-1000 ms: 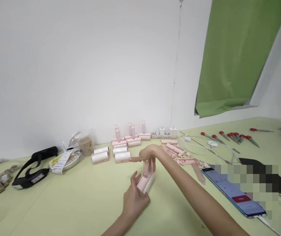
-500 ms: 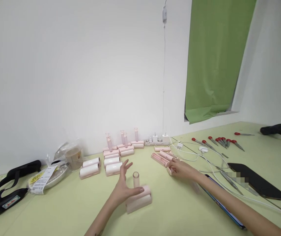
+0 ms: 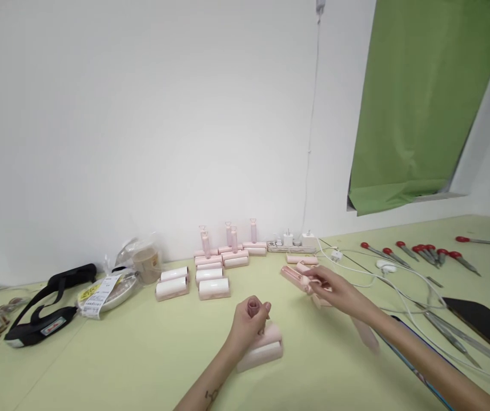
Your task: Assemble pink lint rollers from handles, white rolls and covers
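Pink lint roller [image 3: 262, 349] sits on the green table [image 3: 120, 365], its white-wrapped drum lying flat and its short handle stub pointing straight up. The left hand [image 3: 247, 330] comes in from the lower edge. Its forearm slants up and to the right and the wrist is slightly bent. The fingers are curled tight round the stub, so only the stub's rounded top shows above thumb and forefinger. The drum lies directly beneath that clasp and a little to its right, touching the heel of the hand.

The right hand [image 3: 337, 290] is stretched out well to the right of the clasp and farther from the person. The arm is nearly straight, the palm is turned down and the fingers reach leftward. Its fingertips lie on a loose pink handle piece [image 3: 295, 278] among a few more like it. Whether they have closed on it cannot be told.

Beyond the clasp, toward the wall, lie several spare rolls [image 3: 213, 287] in short rows, and behind them stand upright rollers [image 3: 229, 242] with their handles up. Far to the left of the clasp are a black strap [image 3: 43, 319] and a plastic-wrapped cup [image 3: 144, 260]. Past the right hand, a white cable [image 3: 399, 273] loops across the table toward a spread of red-handled screwdrivers [image 3: 422, 250].
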Available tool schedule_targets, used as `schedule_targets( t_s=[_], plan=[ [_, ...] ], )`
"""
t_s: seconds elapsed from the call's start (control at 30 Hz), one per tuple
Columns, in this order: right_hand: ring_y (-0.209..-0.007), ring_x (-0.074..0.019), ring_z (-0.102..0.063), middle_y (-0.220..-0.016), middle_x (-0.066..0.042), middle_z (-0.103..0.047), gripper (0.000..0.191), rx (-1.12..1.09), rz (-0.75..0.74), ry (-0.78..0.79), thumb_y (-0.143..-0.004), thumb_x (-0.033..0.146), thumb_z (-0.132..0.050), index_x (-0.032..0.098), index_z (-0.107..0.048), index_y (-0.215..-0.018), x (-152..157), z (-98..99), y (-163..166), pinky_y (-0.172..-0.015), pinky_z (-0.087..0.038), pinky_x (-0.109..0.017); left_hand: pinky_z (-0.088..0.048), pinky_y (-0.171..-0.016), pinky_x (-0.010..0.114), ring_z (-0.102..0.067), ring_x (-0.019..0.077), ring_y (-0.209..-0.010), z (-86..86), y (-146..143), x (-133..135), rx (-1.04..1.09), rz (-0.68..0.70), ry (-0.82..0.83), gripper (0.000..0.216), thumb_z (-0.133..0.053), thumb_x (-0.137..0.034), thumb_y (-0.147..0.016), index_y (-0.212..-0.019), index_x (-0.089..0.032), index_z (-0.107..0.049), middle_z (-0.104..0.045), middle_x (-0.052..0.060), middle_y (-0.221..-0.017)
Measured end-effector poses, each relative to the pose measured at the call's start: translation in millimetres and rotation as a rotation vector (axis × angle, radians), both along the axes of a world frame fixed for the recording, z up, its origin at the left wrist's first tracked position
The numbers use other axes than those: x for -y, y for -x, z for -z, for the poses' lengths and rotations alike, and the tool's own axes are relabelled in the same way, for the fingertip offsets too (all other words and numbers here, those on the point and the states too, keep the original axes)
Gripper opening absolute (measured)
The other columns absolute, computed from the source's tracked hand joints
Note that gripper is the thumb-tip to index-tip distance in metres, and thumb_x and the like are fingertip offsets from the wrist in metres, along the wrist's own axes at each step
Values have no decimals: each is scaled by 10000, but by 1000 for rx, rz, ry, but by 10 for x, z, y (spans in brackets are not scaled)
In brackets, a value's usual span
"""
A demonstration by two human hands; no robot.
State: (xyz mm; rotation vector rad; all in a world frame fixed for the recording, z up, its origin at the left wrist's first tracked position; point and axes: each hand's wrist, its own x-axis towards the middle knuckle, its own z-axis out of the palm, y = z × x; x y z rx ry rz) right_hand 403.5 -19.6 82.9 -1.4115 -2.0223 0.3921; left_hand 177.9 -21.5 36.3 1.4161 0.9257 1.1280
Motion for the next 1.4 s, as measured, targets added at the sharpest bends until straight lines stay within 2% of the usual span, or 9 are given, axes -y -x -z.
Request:
schedule_targets(
  t_s=[0.13, 0.27, 0.53, 0.9, 1.03, 1.13, 1.23, 1.3, 1.4],
  plan=[
    [-711, -136, -519, -865, -30, -530, 222, 36, -322, 61, -751, 281, -438, 200, -565, -914, 50, -327, 562, -622, -421, -244, -208, -345, 176, -265, 34, -295, -2, -23, 3, 8, -4, 4, 405, -544, -538, -636, -534, -197, -352, -303, -113, -333],
    [-696, -125, -514, -801, -18, -559, 118, 86, -451, 92, -719, 263, -501, 181, -580, -750, 27, -551, 900, -598, -405, -218, -219, -346, 178, -281, 37, -305, -13, -37, 11, 21, 7, 1, 388, -514, -527, -662, -547, -201, -339, -319, -106, -355],
    [-737, -128, -540, -772, -13, -598, 222, -58, -457, 74, -807, 320, -433, 178, -595, -752, 44, -483, 1014, -655, -410, -212, -226, -344, 177, -291, 35, -316, -23, -40, 11, 36, 11, 4, 297, -507, -386, -691, -519, -191, -364, -330, -91, -374],
    [-636, -126, -501, -692, -8, -536, 194, 29, -292, -35, -803, 218, -387, 181, -506, -655, 218, -453, 1161, -561, -377, -224, -211, -336, 171, -301, 34, -308, -27, -14, 4, 11, 52, 32, 245, -510, -210, -630, -449, -189, -346, -323, -90, -318],
    [-622, -123, -490, -696, -5, -532, 184, 53, -336, -56, -791, 196, -388, 179, -499, -646, 208, -438, 1164, -551, -371, -229, -204, -335, 170, -283, 30, -313, -44, 24, -9, 49, 112, 34, 260, -561, -206, -587, -460, -192, -335, -309, -100, -317],
    [-638, -127, -510, -696, 0, -534, 156, -35, -355, -47, -781, 254, -437, 176, -515, -671, 153, -383, 1147, -578, -395, -235, -231, -346, 168, -307, 34, -336, -66, 62, -5, 101, 161, 23, 290, -659, -265, -501, -538, -186, -382, -344, -105, -361],
    [-722, -147, -543, -765, -14, -559, 209, -175, -450, -25, -780, 350, -465, 173, -559, -722, 88, -278, 1146, -667, -428, -255, -273, -361, 185, -346, 48, -351, -65, 78, 5, 154, 183, 15, 451, -681, -499, -418, -596, -176, -422, -406, -80, -416],
    [-732, -146, -562, -858, -31, -577, 271, -271, -509, 32, -807, 399, -418, 181, -576, -832, 58, -199, 1162, -660, -449, -254, -275, -353, 199, -333, 54, -328, -38, 64, 8, 184, 162, 23, 555, -496, -720, -474, -548, -176, -412, -381, -65, -385],
    [-560, -112, -567, -882, -39, -597, 364, -359, -565, 230, -831, 454, -334, 203, -529, -1009, 44, -110, 1203, -483, -461, -224, -233, -322, 202, -288, 57, -285, 17, 19, 16, 214, 107, 66, 665, -194, -828, -526, -464, -189, -367, -306, -59, -320]
  ],
)
